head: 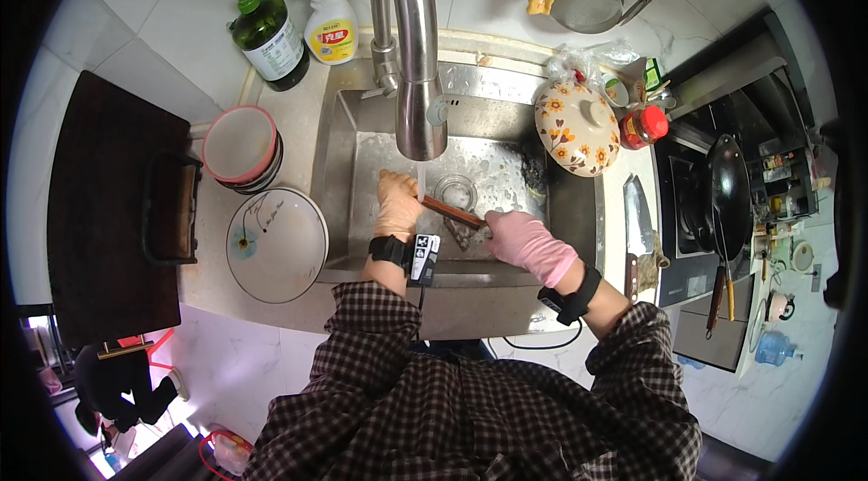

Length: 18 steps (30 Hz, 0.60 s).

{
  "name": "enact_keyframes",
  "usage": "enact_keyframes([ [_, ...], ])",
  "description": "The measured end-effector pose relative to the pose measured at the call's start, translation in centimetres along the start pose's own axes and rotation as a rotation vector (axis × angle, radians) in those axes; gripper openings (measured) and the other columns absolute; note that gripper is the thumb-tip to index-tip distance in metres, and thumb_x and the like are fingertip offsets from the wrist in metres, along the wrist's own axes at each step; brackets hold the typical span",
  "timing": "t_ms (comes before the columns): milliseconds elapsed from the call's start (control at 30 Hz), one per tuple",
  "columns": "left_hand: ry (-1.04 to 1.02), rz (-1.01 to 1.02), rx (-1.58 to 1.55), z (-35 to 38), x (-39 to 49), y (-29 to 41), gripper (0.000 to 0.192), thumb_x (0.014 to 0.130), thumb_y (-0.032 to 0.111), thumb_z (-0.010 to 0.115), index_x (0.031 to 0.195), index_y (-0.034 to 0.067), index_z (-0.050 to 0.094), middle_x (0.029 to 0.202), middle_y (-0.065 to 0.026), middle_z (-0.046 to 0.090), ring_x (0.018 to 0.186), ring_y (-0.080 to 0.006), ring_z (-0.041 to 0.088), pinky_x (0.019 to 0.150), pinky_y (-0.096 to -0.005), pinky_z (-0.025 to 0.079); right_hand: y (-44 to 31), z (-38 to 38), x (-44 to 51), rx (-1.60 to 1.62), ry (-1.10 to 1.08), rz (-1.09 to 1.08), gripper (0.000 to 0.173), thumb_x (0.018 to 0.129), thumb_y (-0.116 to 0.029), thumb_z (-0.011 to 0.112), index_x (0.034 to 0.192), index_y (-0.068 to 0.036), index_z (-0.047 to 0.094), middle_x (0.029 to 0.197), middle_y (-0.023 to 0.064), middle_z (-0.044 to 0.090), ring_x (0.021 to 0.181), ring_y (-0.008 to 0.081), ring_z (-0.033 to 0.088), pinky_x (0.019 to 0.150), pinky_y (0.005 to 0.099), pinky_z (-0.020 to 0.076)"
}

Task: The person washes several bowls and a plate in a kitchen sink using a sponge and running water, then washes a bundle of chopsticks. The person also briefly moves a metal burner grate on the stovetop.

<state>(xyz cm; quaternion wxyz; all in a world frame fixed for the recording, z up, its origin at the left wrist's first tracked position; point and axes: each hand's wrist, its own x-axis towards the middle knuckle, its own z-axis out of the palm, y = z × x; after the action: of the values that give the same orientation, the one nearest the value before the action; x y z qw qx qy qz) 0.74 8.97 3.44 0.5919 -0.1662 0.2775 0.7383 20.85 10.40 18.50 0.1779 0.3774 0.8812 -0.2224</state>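
Over the stainless-steel sink (366, 216), a bundle of slim brown wooden sticks (453, 211), probably chopsticks, is held between both hands. My left hand (397, 199) grips its left end, right beside the thin stream of water (422, 179) from the steel faucet (420, 88). At the other end, my right hand (532, 244), in a pink glove, closes around the sticks. They slant down to the right. Behind them is the round drain (456, 192). A small greyish thing (463, 235) lies on the sink floor below the sticks; I cannot tell what it is.
Left of the sink stand stacked bowls (241, 142), a plate (277, 245), a green pump bottle (268, 37) and a spray bottle (330, 20). To the right are a flowered lidded pot (576, 128), a red-lidded jar (643, 127), a cleaver (637, 230) and a wok (725, 196).
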Motion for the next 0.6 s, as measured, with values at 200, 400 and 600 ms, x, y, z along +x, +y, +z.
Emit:
enact_keyframes([
  [200,-0.012,0.047,-0.055,0.6,-0.6,1.1,0.030,0.089,0.036,0.050,0.084,0.006,0.048,0.081,-0.0037,0.052,0.078,-0.0186,0.051,0.072,-0.0347,0.040,2.4,-1.2,-0.4,0.486,-0.168,0.053,0.036,0.080,-0.028,0.064,0.100,0.001,0.058,0.072,0.0149,0.061,0.061,0.0245,0.059,0.057,0.0328,0.0479],
  [400,-0.138,-0.005,0.025,3.0,-2.8,-1.2,0.045,0.091,0.037,0.050,0.119,0.002,0.047,0.124,-0.0125,0.050,0.117,-0.0278,0.047,0.100,-0.0417,0.035,2.9,0.9,4.5,1.404,-0.593,0.102,0.030,0.088,-0.026,0.059,0.111,-0.007,0.061,0.070,-0.0002,0.056,0.052,0.0064,0.049,0.048,0.0190,0.0407],
  [600,-0.346,-0.080,0.290,1.2,-3.7,0.0,0.033,0.090,0.016,0.055,0.118,0.000,0.050,0.131,-0.0166,0.046,0.124,-0.0301,0.042,0.105,-0.0447,0.031,2.2,1.7,6.2,1.374,-0.682,0.056,0.038,0.088,-0.032,0.058,0.116,-0.007,0.059,0.078,0.0009,0.059,0.056,0.0061,0.048,0.053,0.0187,0.0413],
])
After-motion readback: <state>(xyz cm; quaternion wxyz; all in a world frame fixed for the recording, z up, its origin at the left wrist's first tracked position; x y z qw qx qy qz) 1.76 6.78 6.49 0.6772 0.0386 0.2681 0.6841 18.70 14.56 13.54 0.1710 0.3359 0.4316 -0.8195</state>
